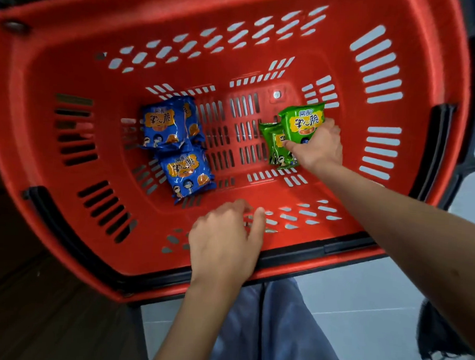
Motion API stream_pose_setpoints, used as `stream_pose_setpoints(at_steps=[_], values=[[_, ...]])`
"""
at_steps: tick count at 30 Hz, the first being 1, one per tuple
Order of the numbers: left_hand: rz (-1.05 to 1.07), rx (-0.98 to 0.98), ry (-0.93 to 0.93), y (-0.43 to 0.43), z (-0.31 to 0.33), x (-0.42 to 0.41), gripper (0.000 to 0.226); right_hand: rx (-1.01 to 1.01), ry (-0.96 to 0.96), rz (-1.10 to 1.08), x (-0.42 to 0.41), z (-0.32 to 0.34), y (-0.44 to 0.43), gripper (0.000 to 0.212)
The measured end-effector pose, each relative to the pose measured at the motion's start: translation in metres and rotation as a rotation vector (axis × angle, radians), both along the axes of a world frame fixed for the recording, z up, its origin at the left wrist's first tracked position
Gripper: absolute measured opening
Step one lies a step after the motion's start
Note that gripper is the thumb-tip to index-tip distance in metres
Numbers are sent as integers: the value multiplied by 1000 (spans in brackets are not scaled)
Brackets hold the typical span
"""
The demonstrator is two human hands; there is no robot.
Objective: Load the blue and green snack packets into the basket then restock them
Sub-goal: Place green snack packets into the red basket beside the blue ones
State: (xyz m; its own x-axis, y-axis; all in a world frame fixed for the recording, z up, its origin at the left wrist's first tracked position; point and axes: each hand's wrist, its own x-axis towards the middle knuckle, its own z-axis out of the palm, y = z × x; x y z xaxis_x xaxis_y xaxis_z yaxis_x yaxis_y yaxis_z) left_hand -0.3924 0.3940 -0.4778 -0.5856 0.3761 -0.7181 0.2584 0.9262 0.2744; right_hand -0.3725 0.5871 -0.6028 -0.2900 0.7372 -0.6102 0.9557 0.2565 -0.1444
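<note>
Right hand [318, 148] pinches a green packet [304, 123] inside the basket [73, 50]. Left hand [224, 244] (fingers relaxed, empty) reaches over its near rim.

hands: we see the left hand [225, 242] and the right hand [318, 148], both bare.
forearms: the left forearm [198, 314] and the right forearm [392, 213] are bare as far as our view follows them.
trousers: we make out loose trousers [278, 331] of pale grey-blue cloth, softly creased.
dark cloth: by the right forearm we see a black cloth [436, 335] with a frayed lower edge; we cannot tell which garment it is.
</note>
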Motion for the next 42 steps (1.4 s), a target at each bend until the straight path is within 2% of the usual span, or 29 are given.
stream_pose_setpoints(at_steps=[6, 15, 22, 25, 28, 34, 38, 42], values=[[-19, 13, -10, 0, 3, 6, 40, -102, -93, -39, 4, -11, -16, 101], [-66, -25, -42, 1, -6, 6, 40, -36, -78, -30, 10, -15, -26, 111], [-89, -39, -87, 1, -3, -1, 36, -54, -80, -7, 12, 19, -21, 104], [-39, -23, -193, 0, 17, -15, 36, -73, -21, 44, 17, 71, -26, 82], [27, -22, -228, -5, 60, -39, 41, -113, 96, 100, 22, 148, -32, 58], [16, -4, -139, -21, 209, -83, 47, -177, 329, 144, 30, 337, -47, 52], [89, 156, -81, -45, 312, -80, 45, -197, 450, 194, 45, 448, -65, 49], [196, 287, -60, -76, 385, -52, 43, -234, 566, 165, 68, 520, -90, 46]])
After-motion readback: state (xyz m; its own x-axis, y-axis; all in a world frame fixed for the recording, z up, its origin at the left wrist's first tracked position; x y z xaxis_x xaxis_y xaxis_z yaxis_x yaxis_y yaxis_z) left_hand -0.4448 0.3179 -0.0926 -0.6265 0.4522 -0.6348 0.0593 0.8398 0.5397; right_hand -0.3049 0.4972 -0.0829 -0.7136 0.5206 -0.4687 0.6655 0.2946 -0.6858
